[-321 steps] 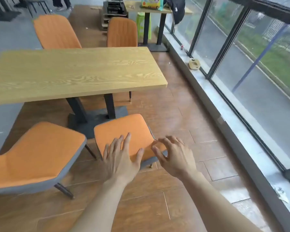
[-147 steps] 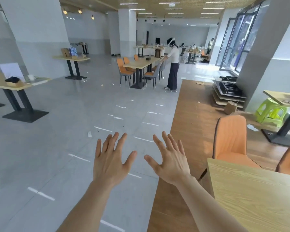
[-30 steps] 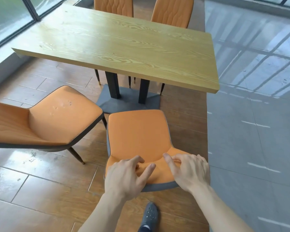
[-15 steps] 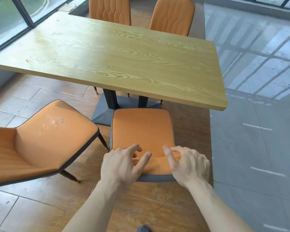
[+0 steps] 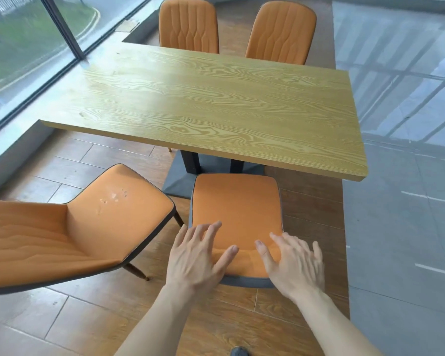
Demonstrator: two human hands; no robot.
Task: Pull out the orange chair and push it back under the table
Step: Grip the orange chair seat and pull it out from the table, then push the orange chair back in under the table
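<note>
The orange chair (image 5: 237,201) with grey edging stands right in front of me, its seat's front edge at the near edge of the wooden table (image 5: 216,104). My left hand (image 5: 198,255) lies over the left part of the backrest top, fingers spread and straight. My right hand (image 5: 293,263) lies over the right part in the same way. Neither hand curls around the backrest. The chair's legs are hidden beneath the seat.
A second orange chair (image 5: 75,227) stands pulled out at the left, close beside the first. Two more orange chairs (image 5: 189,24) (image 5: 280,29) sit at the table's far side. A glass wall (image 5: 23,47) runs along the left, grey tile floor (image 5: 396,201) on the right.
The chair has slid forward toward the table, its seat front now at the tabletop's edge. Both hands have gone from fingers curled on the backrest to spread flat.
</note>
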